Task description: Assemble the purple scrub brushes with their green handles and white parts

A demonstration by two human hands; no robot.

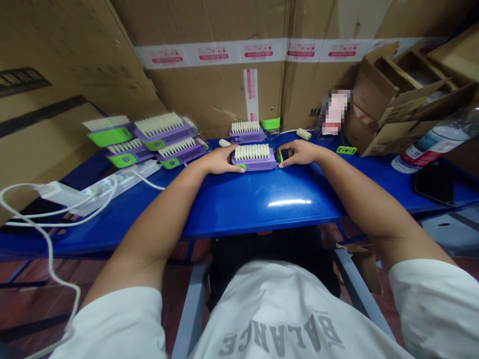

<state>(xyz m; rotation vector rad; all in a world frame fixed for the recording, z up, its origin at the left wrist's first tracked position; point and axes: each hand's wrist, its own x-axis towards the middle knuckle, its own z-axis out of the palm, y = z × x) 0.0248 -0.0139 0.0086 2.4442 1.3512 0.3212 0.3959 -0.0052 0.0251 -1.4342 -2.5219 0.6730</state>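
White cloth shirt with grey block lettering (284, 309) fills the bottom of my view. Purple plastic brush (255, 158), perforated side, cream bristle tufts up, is mid-span toward the back of the glossy blue table (258, 204). Left grip (219, 159) clamped round its left end; right grip (301, 151) pinching a small green piece (280, 157) at its right end, can't tell if touching. Just behind: second purple brush (246, 132), smooth green cap (271, 123). Left, I see stacked purple-green brushes (160, 130), white power strip (125, 183). Cardboard (209, 82) behind, clear bottle (430, 147) right.
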